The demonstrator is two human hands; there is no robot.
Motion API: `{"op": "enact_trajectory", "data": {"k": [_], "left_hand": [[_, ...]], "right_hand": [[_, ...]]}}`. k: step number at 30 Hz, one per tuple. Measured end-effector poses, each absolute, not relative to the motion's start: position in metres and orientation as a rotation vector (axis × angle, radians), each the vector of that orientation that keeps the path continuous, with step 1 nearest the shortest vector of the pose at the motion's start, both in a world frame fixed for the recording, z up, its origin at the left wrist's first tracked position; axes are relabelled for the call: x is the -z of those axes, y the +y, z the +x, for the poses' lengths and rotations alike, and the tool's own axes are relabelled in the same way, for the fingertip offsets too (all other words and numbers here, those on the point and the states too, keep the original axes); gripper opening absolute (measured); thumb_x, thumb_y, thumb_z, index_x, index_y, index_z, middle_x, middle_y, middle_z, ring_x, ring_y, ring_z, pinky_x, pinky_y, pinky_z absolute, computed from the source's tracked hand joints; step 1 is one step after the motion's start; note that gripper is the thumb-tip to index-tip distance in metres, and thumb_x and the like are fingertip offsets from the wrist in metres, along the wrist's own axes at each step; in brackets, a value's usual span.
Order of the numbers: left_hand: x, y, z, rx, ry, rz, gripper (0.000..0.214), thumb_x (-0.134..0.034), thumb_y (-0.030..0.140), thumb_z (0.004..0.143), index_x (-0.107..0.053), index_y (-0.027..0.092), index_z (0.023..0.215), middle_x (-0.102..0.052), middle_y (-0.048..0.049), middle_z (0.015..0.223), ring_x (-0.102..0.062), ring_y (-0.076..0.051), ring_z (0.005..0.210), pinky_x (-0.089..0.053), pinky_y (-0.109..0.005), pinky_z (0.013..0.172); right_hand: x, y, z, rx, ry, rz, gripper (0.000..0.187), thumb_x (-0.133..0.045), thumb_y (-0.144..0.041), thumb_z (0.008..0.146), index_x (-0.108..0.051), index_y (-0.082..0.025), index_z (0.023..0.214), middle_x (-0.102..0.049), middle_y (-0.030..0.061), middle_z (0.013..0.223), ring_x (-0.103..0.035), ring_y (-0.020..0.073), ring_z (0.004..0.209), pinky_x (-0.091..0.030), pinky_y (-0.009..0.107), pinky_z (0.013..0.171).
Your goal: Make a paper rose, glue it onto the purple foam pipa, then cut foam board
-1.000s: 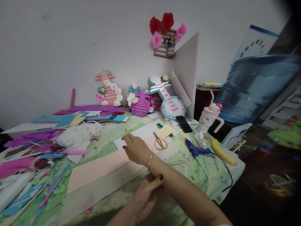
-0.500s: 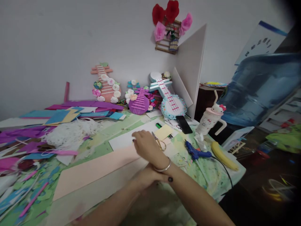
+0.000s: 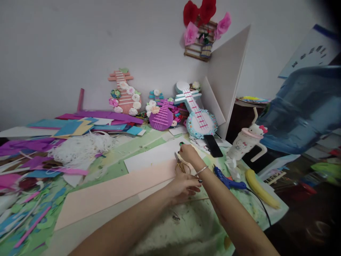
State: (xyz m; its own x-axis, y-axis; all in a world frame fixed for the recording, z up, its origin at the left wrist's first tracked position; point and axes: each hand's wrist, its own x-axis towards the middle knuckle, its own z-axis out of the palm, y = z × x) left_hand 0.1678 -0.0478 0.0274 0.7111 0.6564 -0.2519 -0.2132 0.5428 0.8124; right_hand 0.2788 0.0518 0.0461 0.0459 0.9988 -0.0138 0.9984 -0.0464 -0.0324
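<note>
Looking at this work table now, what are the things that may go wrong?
The gold-handled scissors lie close beside the right hand, so a careless move might nick a finger. The blue hot-glue gun lies near the right forearm; if it is hot, which cannot be seen, a touch might burn. Its black cord runs over the table edge and might snag.

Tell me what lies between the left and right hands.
Gold-handled scissors, in the head view: left hand on the near side, right hand on the far side. Contact with the handles can't be told.
</note>
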Motion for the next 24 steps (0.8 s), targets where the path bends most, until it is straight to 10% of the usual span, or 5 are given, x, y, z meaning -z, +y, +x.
{"op": "enact_trajectory", "data": {"k": [9,13,24], "left_hand": [[0.002,0.019,0.055,-0.767,1.409,2.145,0.012,-0.050,0.017,0.077,-0.062,0.018,0.076,-0.065,-0.0085,0.082,-0.056,-0.022,0.078,-0.043,-0.035,0.075],[0.012,0.049,0.030,-0.666,1.590,2.275,0.022,-0.062,0.036,0.075,-0.054,0.016,0.079,-0.060,-0.0141,0.087,-0.051,-0.032,0.091,-0.038,-0.043,0.084],[0.022,0.095,0.015,-0.328,1.754,2.489,0.028,-0.049,0.033,0.089,-0.058,0.009,0.099,-0.060,-0.0213,0.107,-0.048,-0.033,0.107,-0.033,-0.040,0.091]], "right_hand": [[-0.013,0.016,0.284,-0.160,-2.133,-2.201,0.027,-0.058,-0.031,0.083,-0.064,-0.008,0.095,-0.066,0.0178,0.100,-0.063,0.0233,0.093,-0.042,0.028,0.074],[-0.011,0.018,0.290,-0.237,-2.126,-2.218,0.021,-0.061,-0.032,0.078,-0.064,-0.012,0.079,-0.068,0.0135,0.083,-0.063,0.0205,0.079,-0.036,0.025,0.060],[-0.010,-0.026,0.331,-0.283,-1.894,-2.280,0.026,-0.054,-0.029,0.081,-0.053,-0.018,0.105,-0.067,0.0034,0.080,-0.061,0.0155,0.070,-0.036,0.023,0.059]]}}
